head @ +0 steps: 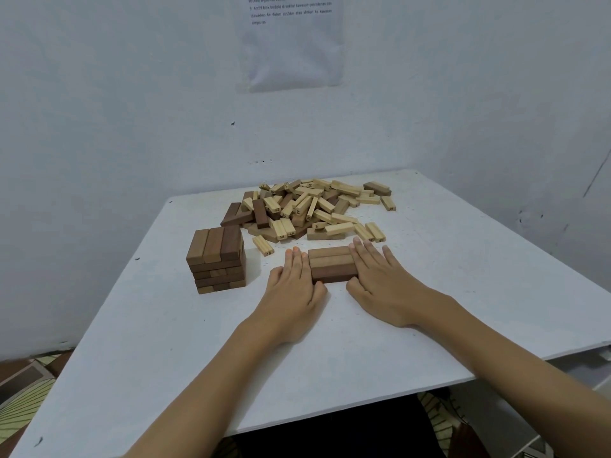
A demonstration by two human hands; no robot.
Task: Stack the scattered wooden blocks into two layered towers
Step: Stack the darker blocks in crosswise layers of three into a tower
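A brown tower (216, 259) of several layers stands at the left of the white table (429, 292). To its right, three brown blocks (332, 263) lie side by side as a single flat layer. My left hand (296, 285) presses its straight fingers against that layer's left end. My right hand (380, 279) presses flat against the right end. Behind them lies a loose pile of pale and dark wooden blocks (307, 208), several with printed numbers. One pale block (263, 244) lies apart between the tower and the pile.
The table stands against a white wall, with a printed paper sheet (291, 41) taped above. The table's near edge (347, 414) runs across below my forearms. A patterned floor covering (23, 401) shows at lower left.
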